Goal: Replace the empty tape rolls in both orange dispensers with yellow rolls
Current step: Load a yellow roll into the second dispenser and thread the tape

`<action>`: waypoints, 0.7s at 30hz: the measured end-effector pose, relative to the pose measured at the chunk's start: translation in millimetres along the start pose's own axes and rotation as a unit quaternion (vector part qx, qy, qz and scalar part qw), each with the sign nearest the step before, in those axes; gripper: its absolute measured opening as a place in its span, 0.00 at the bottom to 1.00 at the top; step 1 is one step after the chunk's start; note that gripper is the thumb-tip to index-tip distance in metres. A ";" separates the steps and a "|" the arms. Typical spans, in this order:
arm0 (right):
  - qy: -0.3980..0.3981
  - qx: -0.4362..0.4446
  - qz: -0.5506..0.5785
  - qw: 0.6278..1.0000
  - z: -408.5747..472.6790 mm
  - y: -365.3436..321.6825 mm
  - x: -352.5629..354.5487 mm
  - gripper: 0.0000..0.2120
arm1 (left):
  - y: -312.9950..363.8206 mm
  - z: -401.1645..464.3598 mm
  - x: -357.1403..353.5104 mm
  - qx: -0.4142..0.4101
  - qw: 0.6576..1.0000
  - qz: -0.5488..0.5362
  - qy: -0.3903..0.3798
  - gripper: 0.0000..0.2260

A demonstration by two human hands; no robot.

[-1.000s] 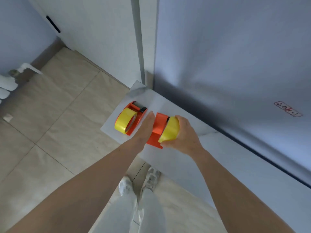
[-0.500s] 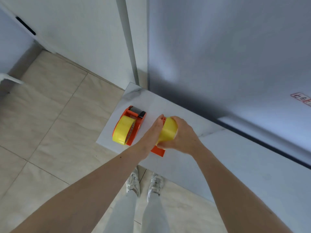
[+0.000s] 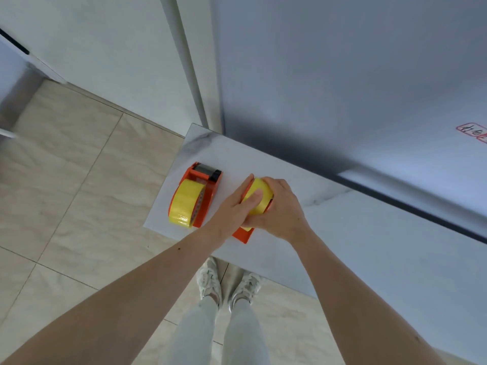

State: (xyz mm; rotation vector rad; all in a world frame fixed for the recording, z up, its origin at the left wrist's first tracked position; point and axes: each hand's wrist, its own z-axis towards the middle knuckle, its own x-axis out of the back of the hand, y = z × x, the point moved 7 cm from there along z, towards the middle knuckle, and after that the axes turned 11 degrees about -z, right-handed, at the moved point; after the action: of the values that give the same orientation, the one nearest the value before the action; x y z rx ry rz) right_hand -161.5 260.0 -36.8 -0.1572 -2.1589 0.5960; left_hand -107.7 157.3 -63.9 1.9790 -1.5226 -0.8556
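Note:
Two orange tape dispensers stand on the pale marble table near its left end. The left dispenser carries a yellow roll and nobody touches it. The right dispenser is mostly hidden under both hands; only its lower orange corner shows. A second yellow roll sits at that dispenser. My right hand wraps round this roll from the right. My left hand lies against the dispenser's left side, with its thumb pressed on the roll's yellow face.
A grey wall panel rises right behind the table, with a red sticker at far right. The table's left edge drops to a beige tiled floor. My legs and white shoes stand below the front edge.
The camera shifted, so the scene sits lower and more to the right. My left hand closed in from the dispenser's side, and its thumb now lies on the roll. The left dispenser did not move.

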 end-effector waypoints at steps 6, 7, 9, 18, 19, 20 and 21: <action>0.037 0.011 -0.066 0.997 -19.7 6.8 -22.4 0.51 | -33.0 -15.0 2.5 -0.053 0.997 0.051 0.012 0.29; 0.045 0.012 -0.075 0.996 -21.9 7.6 -25.8 0.51 | -37.6 -16.0 3.8 -0.061 0.996 0.063 0.014 0.29; 0.068 0.015 -0.100 0.993 -24.4 9.3 -31.3 0.51 | -42.8 -18.0 5.4 -0.054 0.995 0.080 0.022 0.29; 0.078 -0.017 -0.113 0.990 -26.5 18.9 -52.6 0.48 | -56.2 -22.3 11.5 -0.087 0.994 0.044 0.051 0.23; 0.074 -0.020 -0.110 0.991 -25.9 19.2 -53.8 0.48 | -53.0 -22.8 12.7 -0.105 0.990 0.059 0.069 0.23; 0.070 -0.022 -0.105 0.992 -25.2 18.8 -54.6 0.48 | -50.2 -23.0 14.3 -0.120 0.986 0.077 0.089 0.23; 0.065 -0.023 -0.099 0.993 -24.0 18.4 -55.1 0.48 | -49.5 -22.9 16.2 -0.123 0.983 0.089 0.104 0.24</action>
State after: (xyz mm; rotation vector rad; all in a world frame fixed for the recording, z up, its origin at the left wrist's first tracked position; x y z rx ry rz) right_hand -110.5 267.3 -72.9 -0.0050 -2.0340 0.4102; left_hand -55.5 154.4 -86.5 1.6704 -1.3767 -0.7015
